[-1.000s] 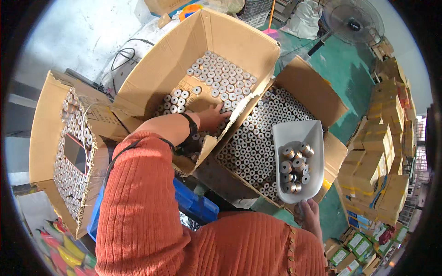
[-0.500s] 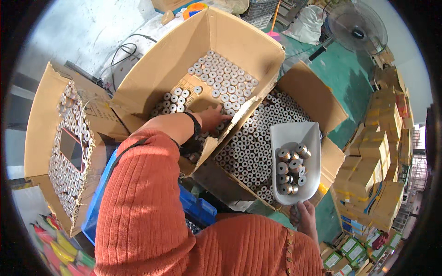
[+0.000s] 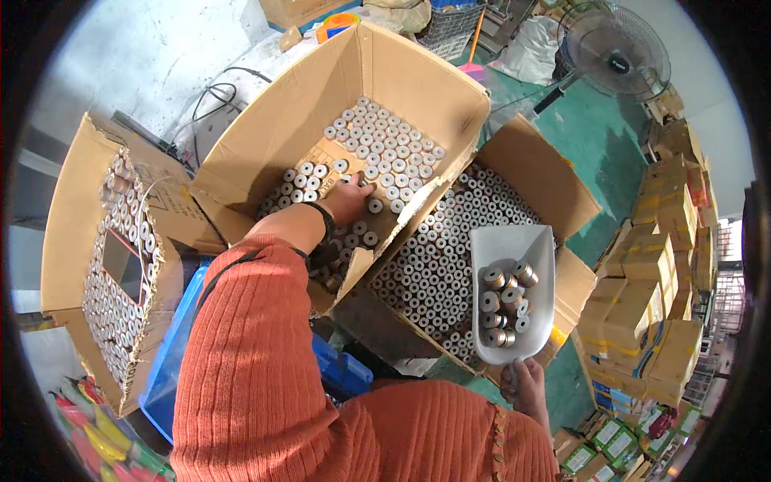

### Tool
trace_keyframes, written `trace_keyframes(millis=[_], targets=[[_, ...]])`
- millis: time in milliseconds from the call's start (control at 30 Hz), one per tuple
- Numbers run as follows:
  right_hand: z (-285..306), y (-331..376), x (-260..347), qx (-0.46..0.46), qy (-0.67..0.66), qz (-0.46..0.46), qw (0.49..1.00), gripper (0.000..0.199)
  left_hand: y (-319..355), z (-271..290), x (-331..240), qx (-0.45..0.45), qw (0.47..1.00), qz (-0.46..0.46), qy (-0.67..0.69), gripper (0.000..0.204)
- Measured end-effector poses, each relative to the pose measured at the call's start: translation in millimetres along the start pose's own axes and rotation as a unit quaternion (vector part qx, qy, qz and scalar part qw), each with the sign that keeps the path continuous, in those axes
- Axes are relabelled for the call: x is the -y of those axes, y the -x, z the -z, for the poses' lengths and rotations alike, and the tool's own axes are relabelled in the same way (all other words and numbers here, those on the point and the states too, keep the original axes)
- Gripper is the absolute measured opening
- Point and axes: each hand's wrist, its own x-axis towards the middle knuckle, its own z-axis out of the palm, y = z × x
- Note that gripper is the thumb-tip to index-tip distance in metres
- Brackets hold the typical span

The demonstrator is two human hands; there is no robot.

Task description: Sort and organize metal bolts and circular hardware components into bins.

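Left hand (image 3: pixel 347 199): fingers pinch a spool (image 3: pixel 363 183) among rows in box (image 3: pixel 265 136). Right hand (image 3: pixel 526 384): fist closed around scoop (image 3: pixel 514 265) handle, rollers (image 3: pixel 504 304) just above the grip

Green floor (image 3: pixel 610 153): standing fan (image 3: pixel 622 52) at 1 o'clock, white sack (image 3: pixel 530 52) at 12, stacked cartons (image 3: pixel 650 297) at 3, blue crate (image 3: pixel 173 353) at 7.

Head-worn fisheye, steeply downward, close.
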Motion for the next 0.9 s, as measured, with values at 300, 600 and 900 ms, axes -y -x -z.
trace_keyframes(millis=[300,600,900], targets=[[-16.1,9.1,19.8,0.024,0.038,0.007,0.999,0.022,-63.0,43.1,67.2,-0.11,0.985,0.084,0.105,0.021],[-6.6,15.1,21.6,0.015,0.077,0.065,0.995,0.029,-30.3,262.5,-257.7,-0.041,0.899,-0.229,0.371,0.03],[-20.3,25.0,29.5,0.065,0.053,0.073,0.994,0.025,62.6,119.9,-362.1,-0.037,0.888,-0.457,0.028,0.021]])
